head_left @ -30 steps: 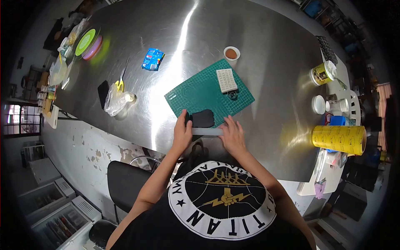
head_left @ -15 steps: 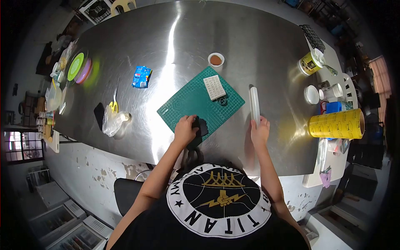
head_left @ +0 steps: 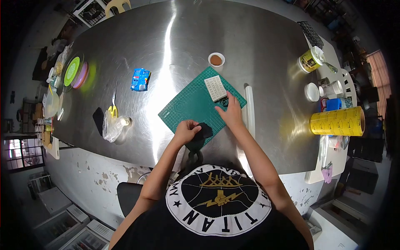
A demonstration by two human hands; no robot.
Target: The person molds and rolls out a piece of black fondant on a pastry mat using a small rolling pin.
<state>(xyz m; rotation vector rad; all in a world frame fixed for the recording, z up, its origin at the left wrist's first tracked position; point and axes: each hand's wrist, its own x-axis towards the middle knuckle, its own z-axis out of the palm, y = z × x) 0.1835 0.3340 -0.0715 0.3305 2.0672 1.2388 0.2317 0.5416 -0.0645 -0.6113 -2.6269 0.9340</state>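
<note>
My left hand (head_left: 186,131) pinches the edge of a thin, limp black piece (head_left: 203,132) over the near corner of a green cutting mat (head_left: 183,106). Thumb and fingers apart, my right hand (head_left: 231,111) reaches over the mat's right side. Its fingertips are right at a small dark round object (head_left: 223,101), which they partly cover. Just beyond them lies a pale letter mould (head_left: 215,88) with raised characters. To the right of the mat, a long white bar (head_left: 249,106) rests on the steel table, partly behind my right forearm.
A paper cup (head_left: 216,60) with brown contents stands beyond the mat. Leftward lie a blue packet (head_left: 141,79), yellow-handled scissors (head_left: 113,110) and a plastic bag (head_left: 111,129). A yellow roll (head_left: 336,121), a tub (head_left: 310,61) and a white lid (head_left: 311,92) are at the right.
My right hand has let go of the white bar and moved left to the dark round object on the mat. My left hand still holds the black piece, nearly in place.
</note>
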